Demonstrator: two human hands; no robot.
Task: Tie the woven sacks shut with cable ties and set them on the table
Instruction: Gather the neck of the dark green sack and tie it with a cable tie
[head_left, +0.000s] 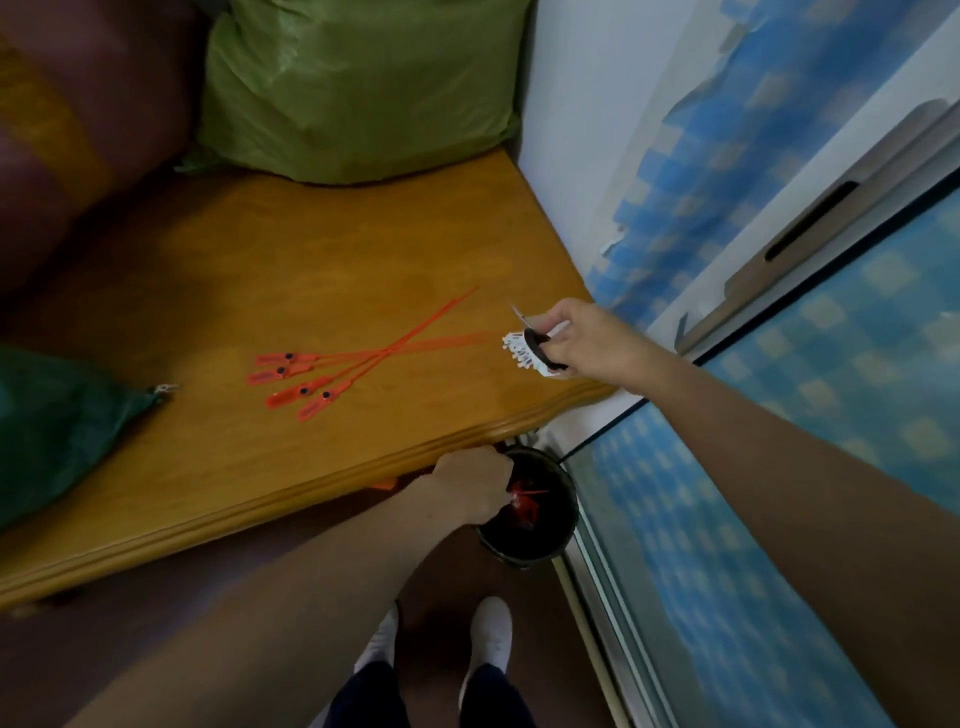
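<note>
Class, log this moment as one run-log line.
left hand: over bin | right hand: holding scissors | cable ties: on table

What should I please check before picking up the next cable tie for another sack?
1. Ties ready: ok. Four orange ties lie loose on the table.
2. Right hand free: not ok. It holds black-handled scissors at the table's corner.
3. Left hand free: cannot tell. It is at the rim of the bin, which holds orange scraps.
4. Sacks already on the table: ok. A light green sack sits at the back, a dark green sack at the left, its neck tied.
5. Untied sack within reach: cannot tell. None shows.
</note>
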